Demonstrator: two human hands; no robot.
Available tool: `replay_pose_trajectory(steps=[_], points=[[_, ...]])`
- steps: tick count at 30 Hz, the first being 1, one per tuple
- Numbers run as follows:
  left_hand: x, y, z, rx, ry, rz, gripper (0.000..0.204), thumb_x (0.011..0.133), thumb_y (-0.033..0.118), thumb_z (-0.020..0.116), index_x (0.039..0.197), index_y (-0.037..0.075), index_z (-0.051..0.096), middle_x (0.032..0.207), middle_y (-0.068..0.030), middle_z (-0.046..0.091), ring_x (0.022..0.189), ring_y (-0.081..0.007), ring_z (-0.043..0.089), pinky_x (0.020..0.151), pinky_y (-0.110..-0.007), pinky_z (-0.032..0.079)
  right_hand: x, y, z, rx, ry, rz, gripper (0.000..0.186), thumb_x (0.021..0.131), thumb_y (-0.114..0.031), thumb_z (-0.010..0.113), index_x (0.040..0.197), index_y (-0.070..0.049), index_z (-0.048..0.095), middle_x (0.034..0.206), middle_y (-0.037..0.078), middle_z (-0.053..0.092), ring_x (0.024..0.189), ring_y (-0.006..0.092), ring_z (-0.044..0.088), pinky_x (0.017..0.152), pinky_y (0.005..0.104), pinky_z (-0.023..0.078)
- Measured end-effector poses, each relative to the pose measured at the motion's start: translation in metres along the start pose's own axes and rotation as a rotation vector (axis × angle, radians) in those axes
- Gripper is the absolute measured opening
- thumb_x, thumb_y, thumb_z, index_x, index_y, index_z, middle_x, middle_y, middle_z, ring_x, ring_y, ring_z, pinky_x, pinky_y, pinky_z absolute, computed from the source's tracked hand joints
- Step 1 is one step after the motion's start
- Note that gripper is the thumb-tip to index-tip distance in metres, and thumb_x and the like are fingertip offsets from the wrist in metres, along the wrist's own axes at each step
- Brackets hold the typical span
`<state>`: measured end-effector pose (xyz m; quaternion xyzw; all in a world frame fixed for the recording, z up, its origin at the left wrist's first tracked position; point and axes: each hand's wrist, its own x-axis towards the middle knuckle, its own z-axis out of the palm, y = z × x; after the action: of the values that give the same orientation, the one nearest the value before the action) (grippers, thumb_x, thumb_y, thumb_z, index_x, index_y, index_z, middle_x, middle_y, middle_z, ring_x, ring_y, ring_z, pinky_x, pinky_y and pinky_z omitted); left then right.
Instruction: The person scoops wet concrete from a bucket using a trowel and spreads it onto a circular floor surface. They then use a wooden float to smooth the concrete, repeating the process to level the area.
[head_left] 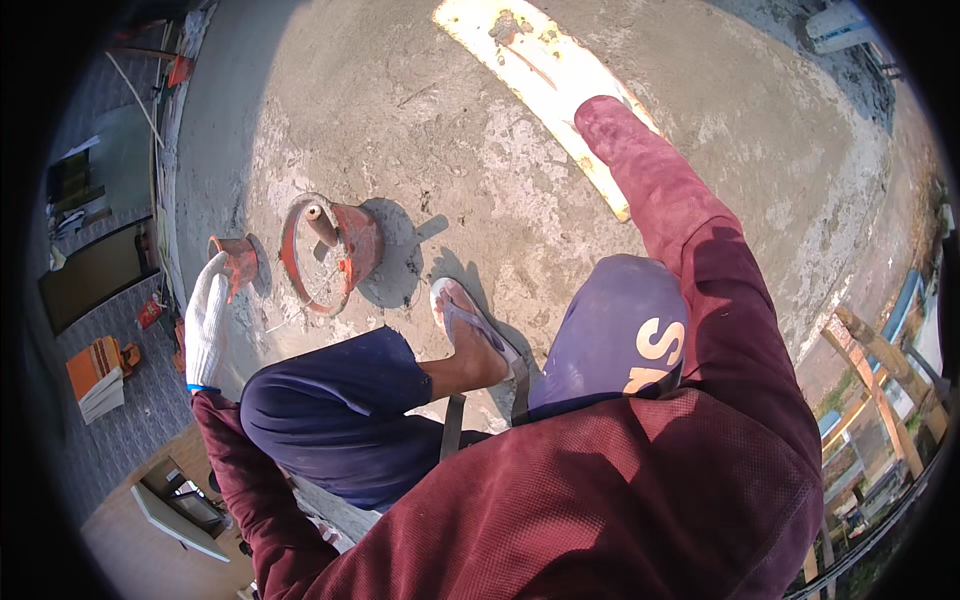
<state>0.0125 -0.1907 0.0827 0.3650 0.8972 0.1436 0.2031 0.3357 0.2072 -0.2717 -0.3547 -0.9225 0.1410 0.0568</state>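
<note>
My left hand (pixel 207 325), in a white knit glove with a blue cuff, has its fingers at the near side of a small red bucket (pixel 237 262) and grips it there. Right of it stands a larger, mortar-smeared red bucket (pixel 362 245). A tool with a rounded handle (pixel 320 226) leans inside that one. My right arm reaches far forward over a long pale-yellow board (pixel 597 182) lying on the grey mortar surface. Glare washes out my right hand (pixel 578 92) against the board, hiding its fingers. A clump of wet mortar (pixel 508 27) sits on the board's far end.
Rough grey mortar (pixel 420 130) spreads ahead. My sandalled foot (pixel 468 315) is planted beside the larger bucket. At the left, beyond the slab's edge, are an orange-and-white stack (pixel 97 375) and a tiled floor. Timber pieces (pixel 880 385) stand at the right edge.
</note>
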Motion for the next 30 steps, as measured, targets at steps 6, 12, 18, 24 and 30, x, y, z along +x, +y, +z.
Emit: replay_pose_trajectory(steps=[6, 12, 18, 24, 30], points=[[0.008, -0.1, -0.088, -0.076, 0.112, -0.091, 0.058, 0.11, 0.044, 0.058, 0.15, 0.002, 0.059, 0.14, -0.0096, 0.064, 0.129, -0.0176, 0.059, 0.112, -0.033, 0.042, -0.135, -0.071, 0.003, 0.455, -0.388, -0.202, 0.059, 0.111, -0.05, 0.041, 0.164, -0.023, 0.043, 0.168, 0.01, 0.043, 0.154, 0.0317, 0.04, 0.128, 0.0429, 0.03], [-0.068, -0.247, -0.079, -0.236, 0.185, -0.379, 0.059, 0.109, 0.048, 0.061, 0.15, 0.006, 0.06, 0.11, 0.0024, 0.067, 0.091, -0.0051, 0.059, 0.086, -0.025, 0.049, -0.154, 0.015, -0.01, 0.025, -0.225, -0.024, 0.069, 0.104, -0.04, 0.057, 0.167, -0.027, 0.034, 0.163, 0.015, 0.048, 0.149, 0.032, 0.046, 0.122, 0.0427, 0.039], [0.043, -0.293, -0.012, -0.355, 0.322, -0.137, 0.053, 0.111, 0.046, 0.057, 0.151, 0.011, 0.06, 0.128, 0.0012, 0.066, 0.11, -0.0082, 0.062, 0.098, -0.027, 0.05, -0.033, -0.012, 0.02, 0.117, -0.054, 0.146, 0.07, 0.1, -0.039, 0.062, 0.165, -0.03, 0.037, 0.156, 0.018, 0.054, 0.142, 0.0361, 0.053, 0.115, 0.0479, 0.048], [0.153, -0.273, 0.026, -0.736, 0.23, 0.068, 0.057, 0.11, 0.038, 0.062, 0.155, 0.006, 0.052, 0.138, -0.0067, 0.064, 0.121, -0.0147, 0.062, 0.105, -0.032, 0.049, -0.124, -0.108, 0.062, 0.278, -0.237, -0.165, 0.07, 0.103, -0.046, 0.059, 0.166, -0.023, 0.04, 0.172, 0.011, 0.037, 0.156, 0.0339, 0.038, 0.128, 0.0439, 0.032], [0.029, -0.279, 0.074, -0.341, 0.385, -0.124, 0.08, 0.106, 0.042, 0.067, 0.169, 0.01, 0.03, 0.171, -0.0143, 0.036, 0.157, -0.027, 0.036, 0.126, -0.041, 0.03, -0.31, -0.063, 0.009, 0.106, -0.577, -0.096, 0.068, 0.102, -0.041, 0.063, 0.163, -0.02, 0.043, 0.162, 0.015, 0.047, 0.15, 0.0342, 0.044, 0.123, 0.0445, 0.037]])
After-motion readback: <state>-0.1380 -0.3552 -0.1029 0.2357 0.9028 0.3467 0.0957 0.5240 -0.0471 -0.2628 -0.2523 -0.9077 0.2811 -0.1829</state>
